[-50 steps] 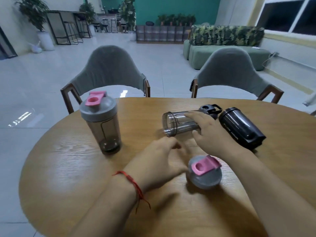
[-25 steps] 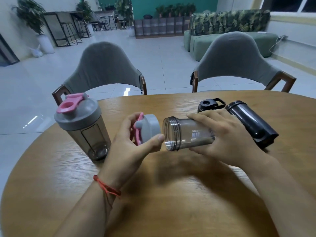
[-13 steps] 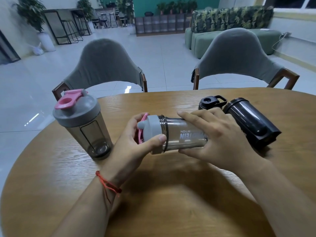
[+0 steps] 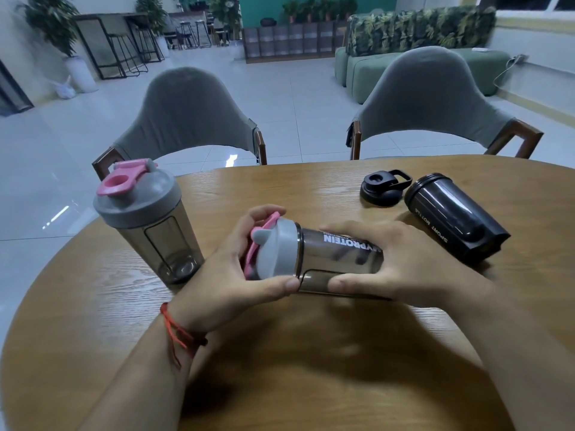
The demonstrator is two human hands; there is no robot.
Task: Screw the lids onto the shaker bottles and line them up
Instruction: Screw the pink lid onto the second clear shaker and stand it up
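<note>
A smoky clear shaker bottle (image 4: 336, 259) lies sideways in the air above the round wooden table (image 4: 280, 368). My right hand (image 4: 404, 269) grips its body. A grey lid with a pink flip cap (image 4: 273, 248) sits on the bottle's mouth, and my left hand (image 4: 230, 272) is closed around that lid. At the left a second smoky shaker (image 4: 146, 219) stands upright with its grey and pink lid on. At the right a black shaker bottle (image 4: 454, 217) lies on its side with no lid, and its black lid (image 4: 384, 188) rests on the table just beside its open mouth.
Two grey padded chairs (image 4: 193, 116) (image 4: 435, 98) stand at the table's far edge. Beyond them are tiled floor, a green sofa (image 4: 389, 66) and plants.
My left hand picked the grey and pink lid off the table and brought it to the bottle's mouth, where it now sits. The bottle has turned in my right hand and its printed text faces up.
</note>
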